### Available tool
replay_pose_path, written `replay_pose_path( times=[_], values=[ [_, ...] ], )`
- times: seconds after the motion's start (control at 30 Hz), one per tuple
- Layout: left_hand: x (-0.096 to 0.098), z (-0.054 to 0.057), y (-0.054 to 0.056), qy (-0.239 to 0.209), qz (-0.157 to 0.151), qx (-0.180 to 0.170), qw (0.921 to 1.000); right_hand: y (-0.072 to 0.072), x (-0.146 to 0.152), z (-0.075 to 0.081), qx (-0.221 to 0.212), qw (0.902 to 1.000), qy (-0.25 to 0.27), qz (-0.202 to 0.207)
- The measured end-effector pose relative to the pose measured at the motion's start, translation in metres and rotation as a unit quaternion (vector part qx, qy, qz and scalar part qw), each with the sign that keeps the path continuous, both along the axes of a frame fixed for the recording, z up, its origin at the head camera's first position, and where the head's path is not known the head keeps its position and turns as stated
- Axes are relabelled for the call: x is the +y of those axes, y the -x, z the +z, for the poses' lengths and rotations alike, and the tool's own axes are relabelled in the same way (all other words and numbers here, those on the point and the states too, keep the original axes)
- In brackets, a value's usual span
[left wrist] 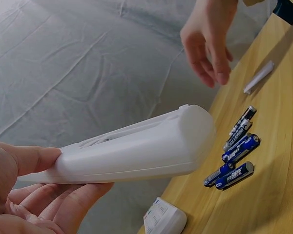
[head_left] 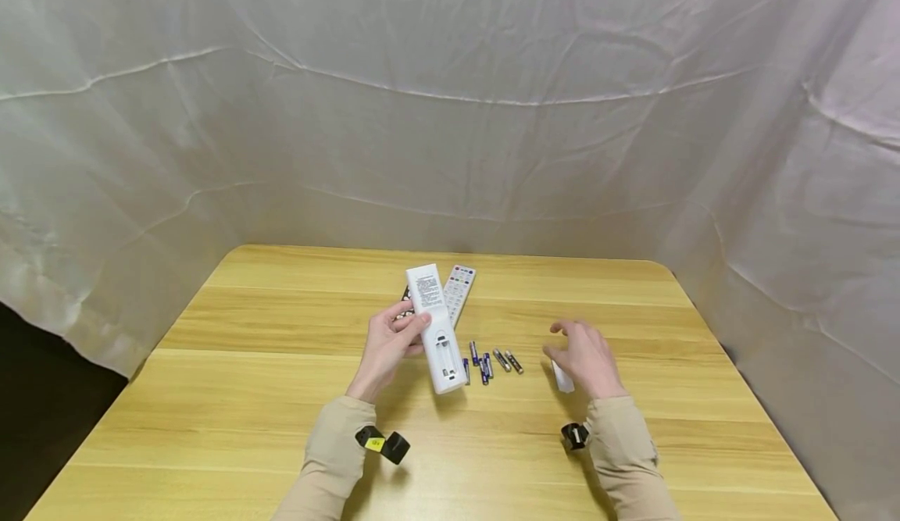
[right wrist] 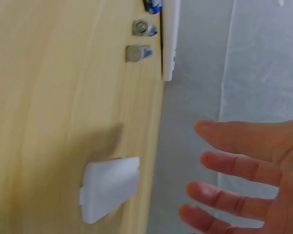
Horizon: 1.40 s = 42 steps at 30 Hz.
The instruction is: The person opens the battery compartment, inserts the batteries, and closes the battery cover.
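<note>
My left hand [head_left: 385, 347] holds a white remote control [head_left: 430, 294] raised over the table, thumb on one side and fingers underneath. Its labelled back faces up, and the battery compartment [head_left: 445, 355] in it is uncovered. A loose white battery cover [right wrist: 110, 187] lies on the table at the right. Just over that cover hovers my right hand [head_left: 589, 358], fingers spread and slightly bent, with nothing in them. Between the hands lie several batteries: blue ones [left wrist: 241, 148] nearer the remote and two black-and-silver ones [head_left: 514, 362] to their right.
Behind the held remote, another white remote [head_left: 460, 287] lies buttons up on the wooden table [head_left: 267, 396]. A dark remote with pale buttons [head_left: 405, 315] is mostly hidden behind my left hand. A pale curtain [head_left: 450, 146] surrounds the table's back and sides.
</note>
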<state>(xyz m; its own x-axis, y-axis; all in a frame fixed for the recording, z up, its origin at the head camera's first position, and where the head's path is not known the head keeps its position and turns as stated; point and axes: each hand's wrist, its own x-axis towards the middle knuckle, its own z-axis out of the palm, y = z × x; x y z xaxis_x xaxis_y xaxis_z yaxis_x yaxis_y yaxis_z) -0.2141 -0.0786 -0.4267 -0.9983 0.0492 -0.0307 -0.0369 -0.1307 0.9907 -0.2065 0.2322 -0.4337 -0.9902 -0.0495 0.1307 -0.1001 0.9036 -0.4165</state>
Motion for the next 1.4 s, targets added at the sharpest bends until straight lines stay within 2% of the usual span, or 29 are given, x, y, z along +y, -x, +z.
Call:
replay_pose_path(
  times=[0.27, 0.47, 0.77, 0.93, 1.4],
  values=[
    [0.0, -0.001, 0.0, -0.004, -0.001, -0.005, 1.0, -0.001, -0.008, 0.005, 0.07, 0.9973, 0.021, 0.007],
    [0.0, -0.001, 0.0, -0.005, 0.001, -0.005, 1.0, 0.0, -0.016, 0.003, 0.087, 0.9953, 0.031, 0.028],
    [-0.001, -0.003, 0.001, 0.001, 0.003, -0.003, 1.0, 0.002, -0.03, -0.005, 0.057, 0.9957, 0.029, 0.067],
    [-0.002, -0.004, 0.001, 0.002, 0.001, -0.001, 1.0, 0.003, -0.038, -0.011, 0.051, 0.9953, 0.008, 0.082],
    [-0.002, -0.004, 0.001, 0.004, 0.004, 0.002, 1.0, 0.002, -0.053, -0.02, -0.016, 0.9953, 0.01, 0.095]
  ],
)
